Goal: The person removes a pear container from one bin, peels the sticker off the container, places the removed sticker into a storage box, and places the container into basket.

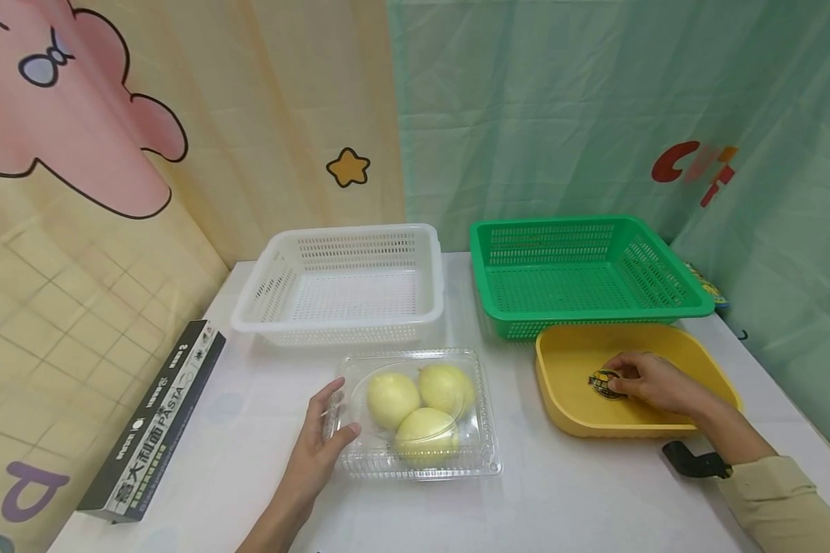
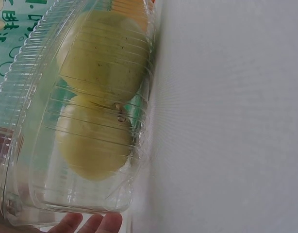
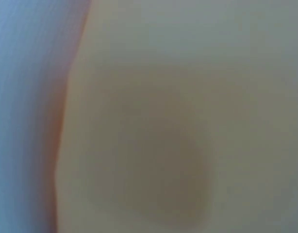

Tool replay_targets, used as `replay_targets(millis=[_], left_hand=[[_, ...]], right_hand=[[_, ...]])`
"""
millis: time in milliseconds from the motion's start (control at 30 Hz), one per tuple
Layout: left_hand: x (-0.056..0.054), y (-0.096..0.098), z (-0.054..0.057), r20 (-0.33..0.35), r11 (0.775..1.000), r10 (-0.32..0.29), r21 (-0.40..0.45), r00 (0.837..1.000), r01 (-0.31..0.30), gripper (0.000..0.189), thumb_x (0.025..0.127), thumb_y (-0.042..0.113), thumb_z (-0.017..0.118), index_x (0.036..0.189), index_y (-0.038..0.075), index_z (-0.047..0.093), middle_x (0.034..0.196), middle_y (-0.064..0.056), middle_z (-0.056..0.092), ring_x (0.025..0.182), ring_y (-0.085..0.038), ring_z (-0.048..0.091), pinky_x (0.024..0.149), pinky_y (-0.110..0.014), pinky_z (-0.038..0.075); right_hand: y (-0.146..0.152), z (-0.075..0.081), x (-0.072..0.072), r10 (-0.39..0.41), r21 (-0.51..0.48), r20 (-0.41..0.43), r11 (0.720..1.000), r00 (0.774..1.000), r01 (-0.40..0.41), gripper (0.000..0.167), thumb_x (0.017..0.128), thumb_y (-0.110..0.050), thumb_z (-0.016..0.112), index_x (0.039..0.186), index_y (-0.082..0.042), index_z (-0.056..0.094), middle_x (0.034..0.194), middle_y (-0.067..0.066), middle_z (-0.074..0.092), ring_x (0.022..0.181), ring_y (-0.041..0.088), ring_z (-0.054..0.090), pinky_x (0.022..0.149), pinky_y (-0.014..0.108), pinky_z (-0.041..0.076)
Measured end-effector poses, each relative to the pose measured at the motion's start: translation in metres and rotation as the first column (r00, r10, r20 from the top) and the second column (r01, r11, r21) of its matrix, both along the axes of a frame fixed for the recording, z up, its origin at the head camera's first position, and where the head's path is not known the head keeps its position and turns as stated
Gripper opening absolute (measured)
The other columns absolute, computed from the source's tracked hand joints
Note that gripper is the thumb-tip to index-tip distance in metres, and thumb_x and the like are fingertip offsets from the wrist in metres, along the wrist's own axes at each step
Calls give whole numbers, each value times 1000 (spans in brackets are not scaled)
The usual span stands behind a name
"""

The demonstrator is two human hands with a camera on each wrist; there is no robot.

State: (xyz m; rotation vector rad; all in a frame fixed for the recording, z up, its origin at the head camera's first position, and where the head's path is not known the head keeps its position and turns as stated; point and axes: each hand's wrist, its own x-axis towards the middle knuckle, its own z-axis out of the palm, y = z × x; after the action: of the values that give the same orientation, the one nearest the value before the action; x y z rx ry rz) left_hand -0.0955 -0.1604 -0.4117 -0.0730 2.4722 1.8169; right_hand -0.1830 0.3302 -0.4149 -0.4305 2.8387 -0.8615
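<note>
A clear plastic clamshell box (image 1: 486,430) holds three round pale yellow-green fruits (image 1: 393,401) under its closed lid. At the box's left side, my left hand (image 1: 316,445) touches it with fingers and thumb spread apart; in the left wrist view the fingertips (image 2: 109,223) rest against the box's end wall. Inside the yellow tray (image 1: 560,411), my right hand (image 1: 653,382) pinches a round black-and-gold label (image 1: 603,384) between thumb and fingers. The right wrist view is a blur of yellowish surface, with neither the hand nor the label distinguishable.
Behind the box stands a white perforated basket (image 1: 339,326), and behind the yellow tray a green perforated basket (image 1: 595,311). A long black pasta box (image 1: 155,422) lies along the table's left edge. Printed curtains (image 1: 574,100) hang at the back and sides.
</note>
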Motion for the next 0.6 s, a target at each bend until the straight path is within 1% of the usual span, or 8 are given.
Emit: replay_targets(millis=[133,333,433,600], left_hand=[[0,0,0,0,1000,-4,4,1000,4,65,90,23,58,144,34,25,155,-13,20,143,-43,18,109,-69,17],[0,0,0,1,1000,-5,2,1000,5,64,90,23,58,144,34,25,155,-13,20,142,-42,20,108,-69,19],[0,0,0,3,1000,-4,0,1000,4,65,90,23,58,144,34,25,155,-13,21,141,-42,22,108,-69,20],[0,0,0,4,1000,-2,2,1000,2,65,89,24,59,144,34,25,155,-12,21,142,-42,21,108,-68,20]], right_hand=[[0,0,0,-2,-2,-6,1000,1000,2,31,87,-20,66,108,3,64,95,7,63,77,-1,45,65,19,41],[-1,0,0,-2,-17,-7,1000,1000,1,34,87,-21,66,110,4,63,103,13,64,83,-5,49,69,17,45],[-1,0,0,-6,-13,-25,1000,1000,5,34,87,-21,67,110,4,63,104,14,63,84,-3,50,69,18,45],[-1,0,0,-10,-5,-60,1000,998,10,33,86,-21,67,109,2,64,106,14,63,87,4,52,70,19,44]])
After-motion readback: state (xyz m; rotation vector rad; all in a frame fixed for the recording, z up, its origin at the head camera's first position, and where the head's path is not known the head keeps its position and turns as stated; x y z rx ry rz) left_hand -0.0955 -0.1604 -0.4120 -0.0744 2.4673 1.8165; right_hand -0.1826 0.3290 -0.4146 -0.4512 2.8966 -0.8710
